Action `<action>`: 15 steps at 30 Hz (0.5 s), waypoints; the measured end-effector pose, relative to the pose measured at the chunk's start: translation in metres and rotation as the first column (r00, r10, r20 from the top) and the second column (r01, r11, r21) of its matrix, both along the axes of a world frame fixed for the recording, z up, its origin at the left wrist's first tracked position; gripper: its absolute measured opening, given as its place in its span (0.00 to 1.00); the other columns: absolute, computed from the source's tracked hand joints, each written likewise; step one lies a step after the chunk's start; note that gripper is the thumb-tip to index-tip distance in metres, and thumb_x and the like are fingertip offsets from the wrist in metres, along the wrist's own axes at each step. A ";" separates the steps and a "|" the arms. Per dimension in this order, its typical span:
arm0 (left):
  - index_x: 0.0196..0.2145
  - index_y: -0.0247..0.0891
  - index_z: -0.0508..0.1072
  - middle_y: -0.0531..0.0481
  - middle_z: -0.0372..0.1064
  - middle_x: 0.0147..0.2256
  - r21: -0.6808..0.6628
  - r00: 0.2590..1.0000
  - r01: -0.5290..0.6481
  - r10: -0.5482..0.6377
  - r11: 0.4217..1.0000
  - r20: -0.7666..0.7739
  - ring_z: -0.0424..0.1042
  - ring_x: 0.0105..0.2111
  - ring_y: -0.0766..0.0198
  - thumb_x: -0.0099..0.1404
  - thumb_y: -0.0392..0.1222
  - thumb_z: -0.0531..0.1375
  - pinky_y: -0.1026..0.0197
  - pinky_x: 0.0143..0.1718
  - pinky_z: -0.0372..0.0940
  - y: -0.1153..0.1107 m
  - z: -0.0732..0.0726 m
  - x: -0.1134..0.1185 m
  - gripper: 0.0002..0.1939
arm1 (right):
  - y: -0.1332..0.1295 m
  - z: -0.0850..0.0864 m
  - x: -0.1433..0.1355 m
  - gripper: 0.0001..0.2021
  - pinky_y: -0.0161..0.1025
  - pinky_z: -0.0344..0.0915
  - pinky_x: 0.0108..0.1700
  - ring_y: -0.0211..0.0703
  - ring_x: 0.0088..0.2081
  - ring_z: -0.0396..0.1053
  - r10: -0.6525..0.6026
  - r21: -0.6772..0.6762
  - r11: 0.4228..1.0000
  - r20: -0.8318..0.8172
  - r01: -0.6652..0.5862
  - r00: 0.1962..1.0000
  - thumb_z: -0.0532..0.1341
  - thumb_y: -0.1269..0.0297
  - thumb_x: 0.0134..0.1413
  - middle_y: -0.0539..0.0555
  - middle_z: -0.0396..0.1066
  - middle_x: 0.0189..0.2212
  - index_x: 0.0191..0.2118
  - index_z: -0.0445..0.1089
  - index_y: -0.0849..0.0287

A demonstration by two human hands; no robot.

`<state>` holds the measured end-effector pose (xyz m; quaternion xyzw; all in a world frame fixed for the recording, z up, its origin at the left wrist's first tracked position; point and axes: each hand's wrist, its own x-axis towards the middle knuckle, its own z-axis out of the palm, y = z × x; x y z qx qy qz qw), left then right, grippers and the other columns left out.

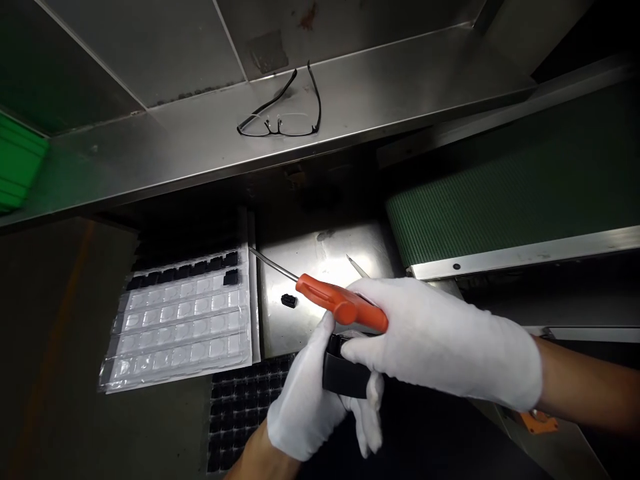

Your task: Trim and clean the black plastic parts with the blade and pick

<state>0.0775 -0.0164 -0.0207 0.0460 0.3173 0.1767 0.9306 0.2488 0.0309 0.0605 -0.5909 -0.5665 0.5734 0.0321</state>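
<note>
My left hand (313, 393), in a white glove, is wrapped round a black plastic part (347, 377) at the lower middle. Above it my right hand (425, 333), also gloved, grips an orange-handled tool (340, 303) whose thin metal shaft points to the upper left. Fingers of my right hand also touch the top of the black part. A small black piece (289, 301) lies on the metal surface (280, 333) left of the tool. Behind my right hand, the pointed tip of a slim metal tool (357, 266) shows.
A clear tray (175, 327) with black pieces in its upper rows is at the left. Below is another filled tray (245, 407). Glasses (280, 127) rest on the metal shelf (190, 140). A green ribbed belt (520, 180) runs at the right; a green bin (20, 160) stands far left.
</note>
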 end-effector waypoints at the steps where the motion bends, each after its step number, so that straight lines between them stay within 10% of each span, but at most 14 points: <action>1: 0.27 0.29 0.74 0.40 0.72 0.21 -0.011 1.000 0.002 -0.002 1.000 -0.003 0.74 0.18 0.56 0.67 0.72 0.43 0.63 0.14 0.64 0.000 -0.001 0.001 0.41 | 0.001 -0.002 0.000 0.04 0.28 0.57 0.16 0.38 0.21 0.70 0.008 0.031 0.999 0.006 -0.008 1.000 0.60 0.64 0.49 0.44 0.71 0.22 0.32 0.72 0.54; 5: 0.29 0.28 0.75 0.42 0.71 0.19 -0.084 0.999 0.010 -0.007 0.996 0.034 0.74 0.15 0.57 0.69 0.70 0.40 0.64 0.11 0.65 0.001 -0.002 0.004 0.42 | 0.006 -0.007 0.003 0.06 0.29 0.61 0.21 0.37 0.25 0.71 -0.049 0.198 0.979 0.006 0.047 0.999 0.60 0.60 0.55 0.43 0.72 0.26 0.31 0.69 0.54; 15: 0.33 0.29 0.75 0.43 0.71 0.19 -0.070 0.990 -0.053 0.062 0.996 0.125 0.73 0.14 0.57 0.67 0.72 0.38 0.64 0.09 0.64 0.005 0.000 0.000 0.43 | -0.011 -0.012 0.037 0.14 0.33 0.60 0.23 0.40 0.22 0.65 -0.169 0.083 0.985 0.267 0.152 0.949 0.58 0.52 0.62 0.48 0.68 0.22 0.31 0.69 0.56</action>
